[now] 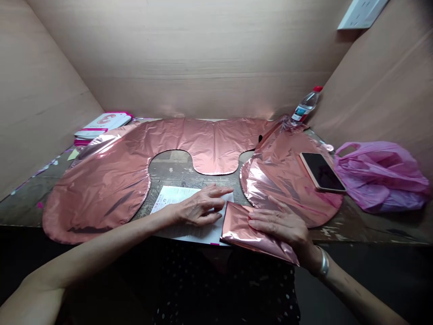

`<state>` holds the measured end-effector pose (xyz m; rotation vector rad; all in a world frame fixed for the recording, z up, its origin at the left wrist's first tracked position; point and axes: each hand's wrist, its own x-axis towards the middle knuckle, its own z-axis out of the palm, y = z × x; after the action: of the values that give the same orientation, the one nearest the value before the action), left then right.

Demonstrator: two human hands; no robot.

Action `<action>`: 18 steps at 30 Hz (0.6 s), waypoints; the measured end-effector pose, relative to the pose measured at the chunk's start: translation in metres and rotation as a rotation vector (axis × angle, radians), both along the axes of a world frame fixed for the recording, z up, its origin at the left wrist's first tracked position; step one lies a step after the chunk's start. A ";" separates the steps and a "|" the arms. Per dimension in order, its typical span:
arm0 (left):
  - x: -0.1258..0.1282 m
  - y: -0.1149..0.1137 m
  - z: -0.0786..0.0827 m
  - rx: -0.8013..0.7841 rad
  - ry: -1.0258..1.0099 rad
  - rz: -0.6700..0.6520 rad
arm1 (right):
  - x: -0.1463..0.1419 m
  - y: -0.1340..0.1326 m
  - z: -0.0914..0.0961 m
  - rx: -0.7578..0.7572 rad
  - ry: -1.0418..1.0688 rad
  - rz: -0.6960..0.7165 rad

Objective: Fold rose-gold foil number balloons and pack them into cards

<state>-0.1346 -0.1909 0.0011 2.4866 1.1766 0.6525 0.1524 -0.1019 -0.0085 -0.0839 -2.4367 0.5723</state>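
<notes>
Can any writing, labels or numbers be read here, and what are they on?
Nothing reads clearly.
White paper sheet under the left hand: print too small.
Clear plastic bottle, red cap: label blurred.
Pink-and-white packets: one large pink figure, unclear.
Black phone: screen dark.

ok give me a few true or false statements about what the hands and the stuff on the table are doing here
1. The right hand lies flat on a folded rose-gold foil piece. True.
2. The left hand holds the water bottle. False: it rests on a white paper sheet; the water bottle stands at the back right corner, untouched.
3. A phone lies screen up on the foil at the right. True.
4. The purple plastic bag sits on the left of the table. False: it is at the far right.
5. A large flat foil balloon is spread across the table. True.
</notes>
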 end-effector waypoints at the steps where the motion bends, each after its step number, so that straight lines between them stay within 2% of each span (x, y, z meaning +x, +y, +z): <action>1: 0.001 0.000 -0.002 0.000 0.011 0.000 | 0.000 0.001 -0.003 0.089 -0.010 0.016; 4: 0.002 -0.001 -0.006 -0.010 0.036 0.010 | -0.006 0.007 -0.006 0.227 -0.011 0.078; 12: 0.002 0.001 -0.007 -0.059 0.048 -0.006 | -0.026 0.038 0.008 0.395 -0.049 0.217; 15: 0.001 0.003 -0.006 -0.060 0.022 -0.004 | -0.030 0.038 0.007 0.450 -0.045 0.215; 18: 0.002 -0.004 0.003 -0.039 -0.059 0.081 | -0.033 0.033 0.005 0.488 -0.041 0.219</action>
<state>-0.1326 -0.1949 0.0037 2.3812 1.2611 0.7120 0.1190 -0.0692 -0.0031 0.3795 -2.5713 0.0535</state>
